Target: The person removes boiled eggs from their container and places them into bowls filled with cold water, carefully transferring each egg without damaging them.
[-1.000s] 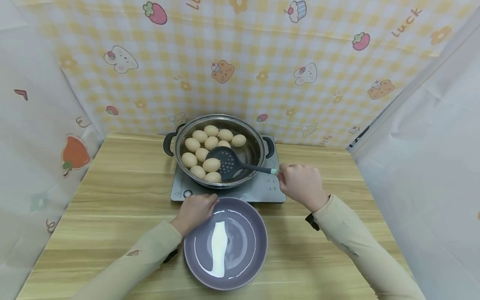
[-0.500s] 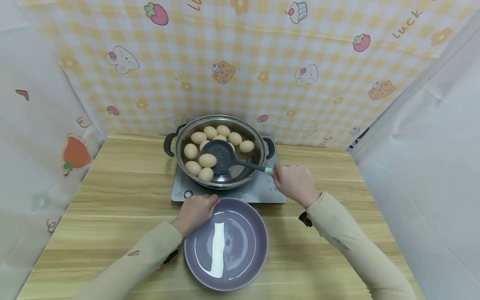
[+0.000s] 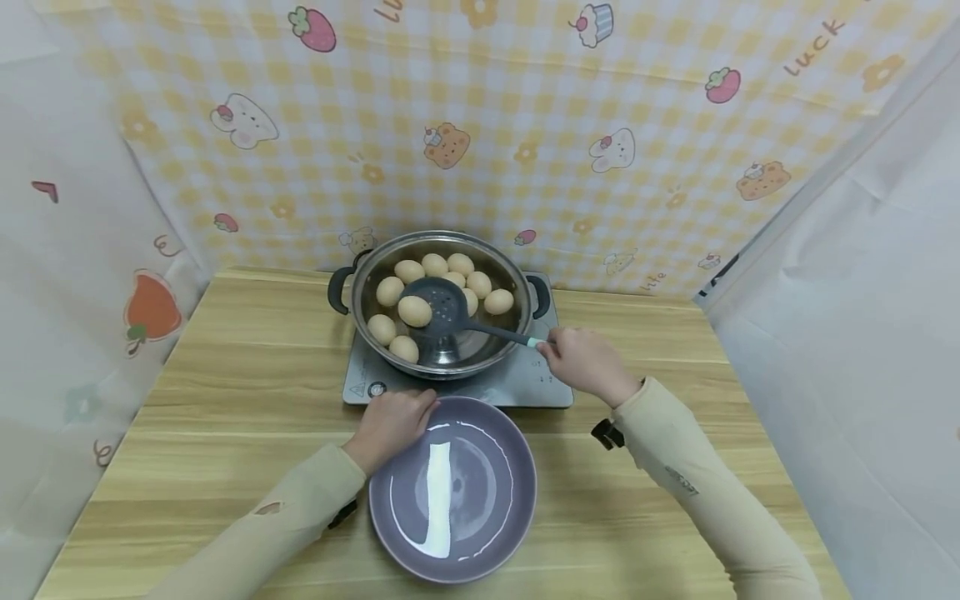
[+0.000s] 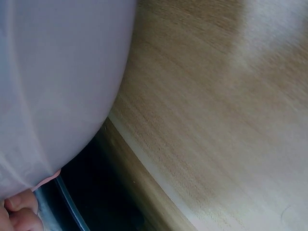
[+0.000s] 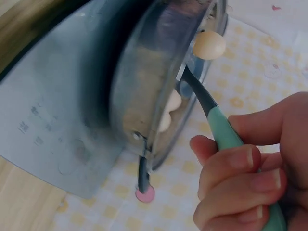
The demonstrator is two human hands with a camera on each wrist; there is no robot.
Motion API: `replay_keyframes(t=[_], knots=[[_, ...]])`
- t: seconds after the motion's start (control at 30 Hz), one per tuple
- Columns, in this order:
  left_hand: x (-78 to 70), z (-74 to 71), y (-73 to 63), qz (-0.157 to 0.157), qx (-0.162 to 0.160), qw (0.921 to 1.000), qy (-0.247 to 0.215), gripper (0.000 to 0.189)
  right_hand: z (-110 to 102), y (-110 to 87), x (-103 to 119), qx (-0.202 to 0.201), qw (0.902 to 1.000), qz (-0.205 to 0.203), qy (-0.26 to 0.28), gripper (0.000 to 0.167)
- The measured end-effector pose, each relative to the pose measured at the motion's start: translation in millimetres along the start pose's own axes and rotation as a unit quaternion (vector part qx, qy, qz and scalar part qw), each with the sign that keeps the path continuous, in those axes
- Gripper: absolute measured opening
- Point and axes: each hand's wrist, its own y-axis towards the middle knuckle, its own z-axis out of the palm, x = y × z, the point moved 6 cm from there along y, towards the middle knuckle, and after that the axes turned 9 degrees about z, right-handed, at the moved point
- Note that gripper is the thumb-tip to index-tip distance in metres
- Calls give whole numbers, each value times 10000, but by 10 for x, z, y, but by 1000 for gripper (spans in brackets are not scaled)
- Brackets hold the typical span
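Note:
My right hand (image 3: 587,365) grips the green handle (image 5: 225,132) of a dark slotted spoon (image 3: 450,307). The spoon's head is over the inside of a steel pot (image 3: 480,346), and one pale egg (image 3: 415,311) lies on it. In the right wrist view that egg (image 5: 209,45) shows above the pot's rim. Several other eggs (image 3: 434,265) sit in the pot, most toward the back and right, two at the front left. My left hand (image 3: 393,423) holds the upper left rim of a purple plate (image 3: 491,533). Only some fingertips (image 4: 24,202) show in the left wrist view.
The pot stands on a grey induction cooker (image 3: 525,387), with black side handles (image 3: 339,290) sticking out. The wooden table (image 3: 247,375) extends to both sides. A yellow checked cloth (image 3: 525,192) hangs right behind the pot, and white sheets flank the table.
The slotted spoon and the egg on it have moved slightly left and back. Other eggs have shifted, several toward the back right. My right hand has moved a little left; my left stays at the plate.

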Motion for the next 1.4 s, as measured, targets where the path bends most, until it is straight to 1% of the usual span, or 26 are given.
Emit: replay_keyframes(t=[0.13, 0.23, 0.43, 0.57, 0.73, 0.97, 1.17, 1.4], knots=[[7, 1, -9, -2, -7, 10000, 15, 20, -78, -54, -34, 252, 9993, 167, 238, 27], [12, 3, -10, -4, 2, 10000, 16, 19, -159, -126, -53, 300, 9987, 227, 353, 26], [10, 10, -1, -39, 69, 10000, -35, 19, -296, -350, -91, 112, 9993, 170, 316, 25], [10, 12, 6, -96, 115, 9999, -70, 20, -350, -546, -111, -23, 9996, 77, 277, 22], [18, 14, 5, -159, 137, 9998, -73, 19, -399, -802, -141, -201, 9996, 75, 195, 20], [26, 4, 4, -55, -54, 10000, -22, 17, -423, -1105, -222, -284, 9992, 270, 48, 20], [31, 16, 9, -33, -9, 10000, -9, 11, -385, -1309, -312, -315, 9984, 462, -74, 16], [30, 27, 14, -38, 78, 10000, -31, 11, -314, -1462, -421, -549, 9964, 600, -228, 13]])
